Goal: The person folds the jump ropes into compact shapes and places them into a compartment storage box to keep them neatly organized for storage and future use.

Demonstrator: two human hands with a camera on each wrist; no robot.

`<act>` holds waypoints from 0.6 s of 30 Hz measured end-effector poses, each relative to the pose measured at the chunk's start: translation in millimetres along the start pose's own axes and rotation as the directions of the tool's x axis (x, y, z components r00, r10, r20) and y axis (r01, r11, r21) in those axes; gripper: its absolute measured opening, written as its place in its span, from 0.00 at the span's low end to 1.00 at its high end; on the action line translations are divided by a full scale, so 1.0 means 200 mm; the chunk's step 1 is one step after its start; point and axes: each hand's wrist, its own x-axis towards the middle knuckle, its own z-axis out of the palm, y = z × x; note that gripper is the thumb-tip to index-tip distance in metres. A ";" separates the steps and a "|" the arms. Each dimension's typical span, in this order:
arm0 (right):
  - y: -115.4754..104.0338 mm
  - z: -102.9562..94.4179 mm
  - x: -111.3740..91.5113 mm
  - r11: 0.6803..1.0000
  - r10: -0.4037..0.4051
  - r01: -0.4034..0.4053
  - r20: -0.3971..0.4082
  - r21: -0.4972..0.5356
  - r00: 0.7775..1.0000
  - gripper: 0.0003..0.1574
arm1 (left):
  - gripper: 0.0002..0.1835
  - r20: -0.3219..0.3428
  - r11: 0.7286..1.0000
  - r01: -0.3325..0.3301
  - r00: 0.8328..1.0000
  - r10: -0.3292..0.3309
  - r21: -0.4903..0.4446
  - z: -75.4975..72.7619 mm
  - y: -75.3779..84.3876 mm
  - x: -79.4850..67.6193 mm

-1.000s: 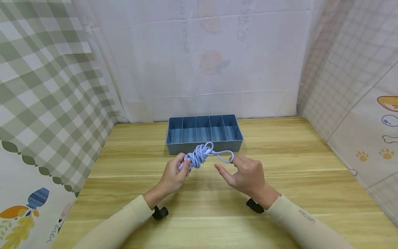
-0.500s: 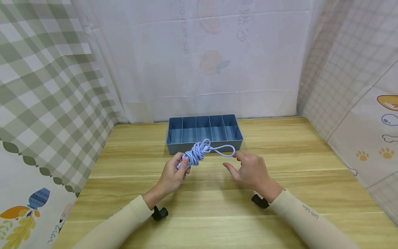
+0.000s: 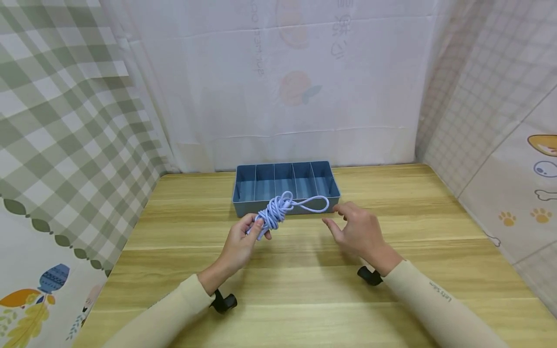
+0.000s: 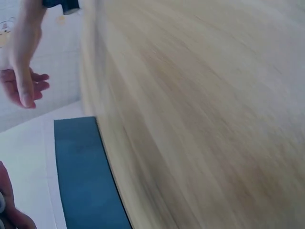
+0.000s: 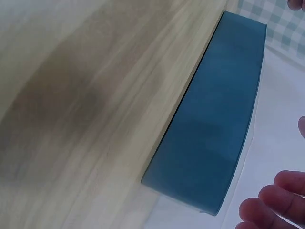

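A light blue cord (image 3: pixel 275 212), wound into a bundle, is held in the air by my left hand (image 3: pixel 241 244), thumb on top at its lower end. A small loop stands up at the bundle's far end, and a longer loop stretches right from it. My right hand (image 3: pixel 359 234) hovers just right of that long loop's tip, thumb and fingers apart with nothing between them. In the left wrist view the right hand (image 4: pixel 23 71) hangs with loose fingers. Only the fingers (image 5: pixel 274 205) of the right hand show in the right wrist view.
Behind the hands, a blue-grey tray (image 3: pixel 285 207) with several compartments stands at the back of the wooden table (image 3: pixel 183 212). The bundle overlaps its front wall in the head view. A white cloth (image 3: pixel 209 96) hangs behind, with patterned cloths at both sides.
My right hand has let go of the long loop and drawn away to the right. The cord bundle has shifted slightly up and left, still in my left hand.
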 end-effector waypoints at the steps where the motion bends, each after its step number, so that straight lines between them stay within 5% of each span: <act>1: 0.00 0.00 0.00 1.000 0.007 -0.007 0.006 0.001 1.000 0.20 | 0.13 -0.002 1.000 0.014 1.000 -0.014 -0.020 0.00 0.00 0.00; 9: 0.04 -0.01 0.03 0.998 0.062 -0.062 0.008 0.008 0.998 0.19 | 0.15 0.015 0.983 0.109 0.994 -0.108 -0.145 -0.02 0.03 -0.01; 18: 0.08 -0.01 0.06 0.995 0.095 -0.095 0.006 0.002 0.995 0.20 | 0.17 -0.016 0.963 0.214 0.976 -0.219 -0.162 -0.04 0.05 0.01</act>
